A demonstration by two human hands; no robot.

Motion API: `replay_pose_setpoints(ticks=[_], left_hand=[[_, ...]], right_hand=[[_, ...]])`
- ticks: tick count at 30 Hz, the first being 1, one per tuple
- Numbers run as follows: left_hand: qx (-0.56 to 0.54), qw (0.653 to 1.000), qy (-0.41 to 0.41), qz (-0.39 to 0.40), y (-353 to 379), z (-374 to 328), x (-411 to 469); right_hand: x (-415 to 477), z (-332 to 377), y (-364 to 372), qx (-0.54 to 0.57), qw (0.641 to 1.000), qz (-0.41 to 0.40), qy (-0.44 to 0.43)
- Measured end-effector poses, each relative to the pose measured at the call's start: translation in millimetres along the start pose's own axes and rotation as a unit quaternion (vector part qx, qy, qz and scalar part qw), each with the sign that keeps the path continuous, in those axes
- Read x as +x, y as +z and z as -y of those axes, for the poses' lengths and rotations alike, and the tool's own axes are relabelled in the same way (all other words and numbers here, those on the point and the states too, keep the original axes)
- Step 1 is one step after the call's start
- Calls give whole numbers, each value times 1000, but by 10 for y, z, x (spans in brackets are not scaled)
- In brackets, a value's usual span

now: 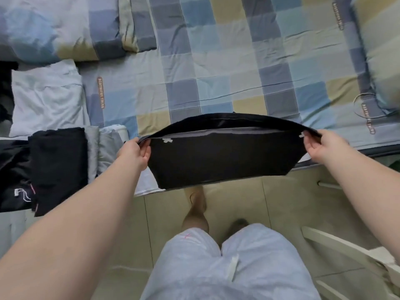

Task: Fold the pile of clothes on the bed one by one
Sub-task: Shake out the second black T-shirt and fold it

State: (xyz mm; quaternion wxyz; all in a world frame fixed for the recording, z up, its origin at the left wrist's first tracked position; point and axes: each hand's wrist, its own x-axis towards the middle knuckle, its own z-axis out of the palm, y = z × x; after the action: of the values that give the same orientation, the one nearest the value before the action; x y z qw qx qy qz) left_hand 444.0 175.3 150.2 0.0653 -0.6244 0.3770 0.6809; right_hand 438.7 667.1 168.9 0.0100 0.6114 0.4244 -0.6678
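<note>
So the left hand [135, 152] and right hand [320, 146] each pinch a top corner of the black rectangular cloth garment [218, 156], fingers curled over the hem. It hangs below the fingers, with its long axis running hand to hand. The checked blue-and-yellow bed sheet [216, 68] lies just beyond the fingertips, both hands about equally near, so I'd guess it gets laid forward.

Both bare forearms reach forward, spread wide apart. The left hand [135, 151] and right hand [320, 146] are held level, each pinching a top corner of the black garment [218, 156], thumbs seemingly on top, fingers curled beneath.
</note>
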Motion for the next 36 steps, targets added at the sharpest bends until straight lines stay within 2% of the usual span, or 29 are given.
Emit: replay_pose_setpoints(ticks=[8,13,17,19,21,22,23,24,26,27,28,30,31,34,36], left_hand=[[27,999,-9,-15,797,80,1239],[12,999,25,-21,1133,209,2012],[-16,998,43,31,1323,332,2266],[19,996,60,57,1390,427,2290],[148,976,153,45,1426,600,2222],[261,933,244,37,1430,715,2177],[388,856,338,49,1417,853,2145],[498,757,413,87,1408,1005,2119],[648,554,487,190,1456,1273,2102],[698,474,491,217,1519,1376,2105],[737,420,480,226,1590,1465,2128],[784,365,455,210,1707,1573,2250],[797,350,451,197,1734,1605,2333],[810,318,466,163,1729,1635,2506],[810,314,475,142,1667,1611,2578]], right_hand=[[1153,-223,686,-33,998,-47,27],[1993,-481,1107,-48,998,-25,24],[2429,-578,1374,-25,1000,10,5],[2434,-650,1477,-61,997,51,-4],[2260,-822,1562,-186,978,88,-48],[2167,-940,1592,-290,946,98,-106],[2105,-1082,1602,-405,887,112,-191],[2071,-1242,1598,-518,795,144,-282],[2014,-1575,1632,-670,580,237,-398],[2005,-1721,1682,-709,495,260,-429],[1990,-1853,1753,-738,430,269,-446],[2038,-2092,1893,-787,344,270,-435],[2069,-2166,1951,-800,322,268,-428],[2249,-2189,1991,-803,311,253,-441],[2380,-2105,1901,-802,302,241,-455]])
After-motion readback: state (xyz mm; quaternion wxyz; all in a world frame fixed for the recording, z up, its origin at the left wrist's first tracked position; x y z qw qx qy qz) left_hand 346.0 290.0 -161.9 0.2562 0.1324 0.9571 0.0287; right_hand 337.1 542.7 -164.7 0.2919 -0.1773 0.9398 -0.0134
